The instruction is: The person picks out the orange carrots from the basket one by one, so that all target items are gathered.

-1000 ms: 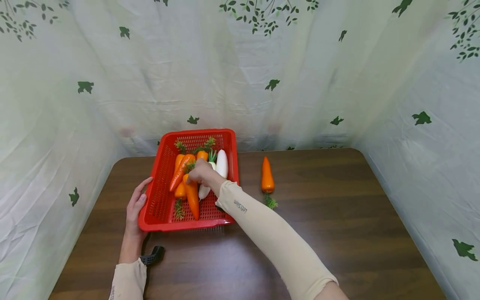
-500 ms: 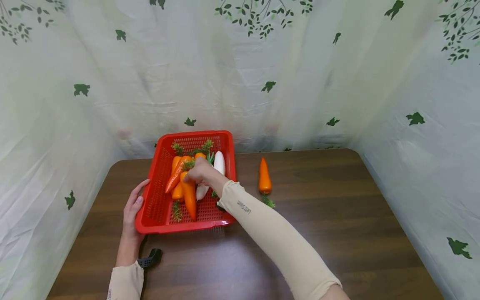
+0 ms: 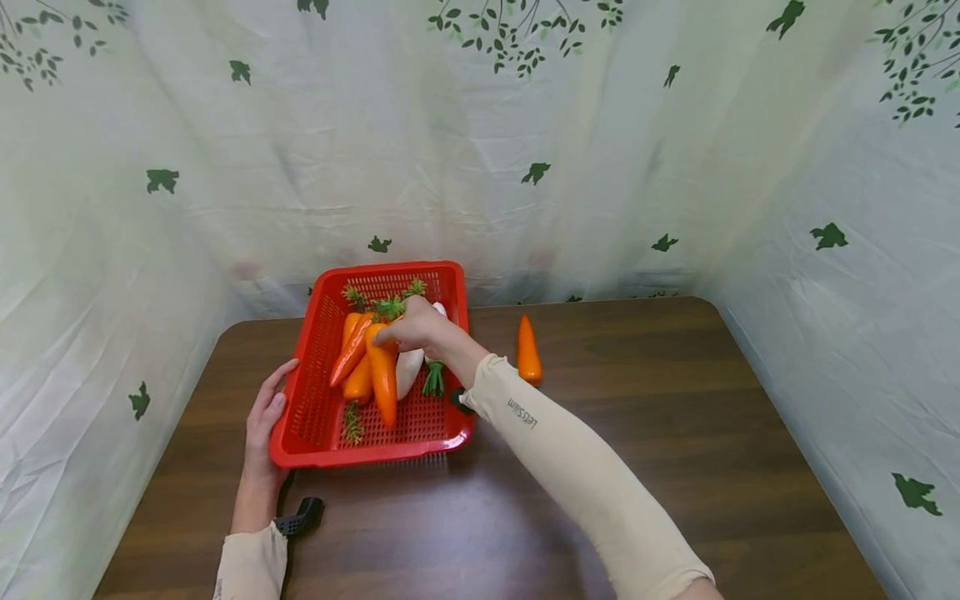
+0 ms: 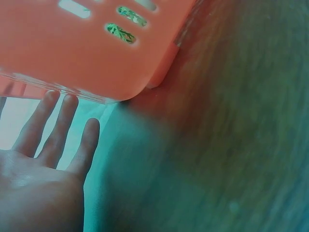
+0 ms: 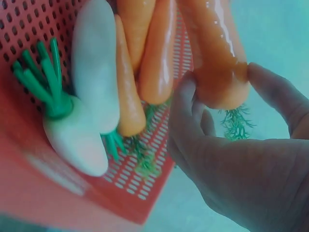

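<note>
In the head view, a red plastic basket [image 3: 330, 458] stands on the table, holding several orange carrots and white radishes. My right hand [image 3: 416, 323] pinches a carrot [image 3: 384, 379] near its thick leafy end, over the other carrots. The right wrist view shows the thumb and fingers on either side of that carrot [image 5: 217, 63], with green leaves below it. White radishes [image 5: 94, 63] with green stalks lie beside other carrots [image 5: 157, 63] in the basket. My left hand [image 3: 262, 421] touches the basket's left side; its fingers are straight in the left wrist view.
Another carrot [image 3: 528, 354] lies on the brown wooden table [image 3: 637, 400] right of the basket, its leafy end hidden behind my right sleeve. A pale curtain [image 3: 480, 167] with leaf prints hangs behind the table and along both sides.
My right hand has raised the carrot and shifted slightly right and back, uncovering green stalks in the basket. The left hand keeps its place at the basket's side.
</note>
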